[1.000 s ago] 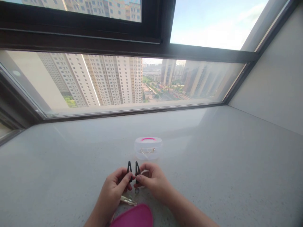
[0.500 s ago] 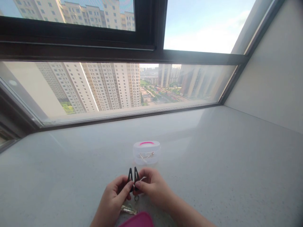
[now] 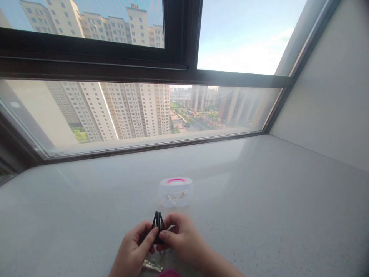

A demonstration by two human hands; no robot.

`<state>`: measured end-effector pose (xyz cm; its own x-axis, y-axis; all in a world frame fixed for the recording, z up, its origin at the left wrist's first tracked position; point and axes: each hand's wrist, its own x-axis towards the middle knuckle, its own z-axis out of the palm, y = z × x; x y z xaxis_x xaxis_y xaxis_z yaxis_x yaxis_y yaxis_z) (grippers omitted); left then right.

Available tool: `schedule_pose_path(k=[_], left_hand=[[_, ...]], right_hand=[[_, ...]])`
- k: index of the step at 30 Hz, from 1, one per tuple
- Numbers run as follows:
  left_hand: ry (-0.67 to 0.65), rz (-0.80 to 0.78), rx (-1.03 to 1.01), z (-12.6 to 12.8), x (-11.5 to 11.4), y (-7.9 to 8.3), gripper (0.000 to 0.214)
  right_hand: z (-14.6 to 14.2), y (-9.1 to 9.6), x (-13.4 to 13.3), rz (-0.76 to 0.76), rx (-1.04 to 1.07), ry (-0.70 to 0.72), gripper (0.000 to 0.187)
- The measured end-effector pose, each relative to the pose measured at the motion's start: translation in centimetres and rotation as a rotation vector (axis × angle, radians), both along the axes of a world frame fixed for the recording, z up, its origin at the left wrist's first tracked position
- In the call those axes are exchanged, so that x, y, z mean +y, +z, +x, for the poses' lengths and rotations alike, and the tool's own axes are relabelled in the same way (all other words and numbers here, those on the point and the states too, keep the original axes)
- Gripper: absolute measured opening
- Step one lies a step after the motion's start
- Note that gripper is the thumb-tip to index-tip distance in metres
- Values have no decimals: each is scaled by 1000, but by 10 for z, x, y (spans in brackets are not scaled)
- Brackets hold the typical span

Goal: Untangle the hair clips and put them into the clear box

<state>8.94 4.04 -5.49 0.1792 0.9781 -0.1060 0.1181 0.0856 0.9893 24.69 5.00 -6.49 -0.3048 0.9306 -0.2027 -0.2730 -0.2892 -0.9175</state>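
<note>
My left hand (image 3: 133,251) pinches one black snap hair clip (image 3: 156,223) and my right hand (image 3: 181,238) pinches a second black snap hair clip (image 3: 160,222). The two clips stand upright, pressed side by side with their tips touching. Just beyond my fingers stands a small clear plastic box (image 3: 175,192) with a pink handle on its lid and a gold clip inside. A gold-coloured clip (image 3: 150,265) lies on the stone sill below my left hand.
A grey speckled stone sill (image 3: 259,200) stretches to the window frame (image 3: 150,148). A pale wall (image 3: 331,96) borders it on the right. A sliver of a pink object (image 3: 168,273) shows at the bottom edge.
The two black clips, held apart a second ago, have come together until they touch. The view has tilted up, so my hands and the pink object sit lower in frame.
</note>
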Motion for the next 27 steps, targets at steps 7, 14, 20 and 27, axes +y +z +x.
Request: schedule_pose_path(k=[7,14,20,27], left_hand=[[-4,9,6,3,-2,4,31],[-11,22,33,6,-2,12,32],[23,31,19,4,-1,10,29],[30,1,-32,6,-4,14,22]], right_hand=[[1,3,-1,-33,5,0,55],[3,5,-1,16,30,-6,50],[3,7,-1,31,32,-12,50],[2,0,0,87,38,-17,45]])
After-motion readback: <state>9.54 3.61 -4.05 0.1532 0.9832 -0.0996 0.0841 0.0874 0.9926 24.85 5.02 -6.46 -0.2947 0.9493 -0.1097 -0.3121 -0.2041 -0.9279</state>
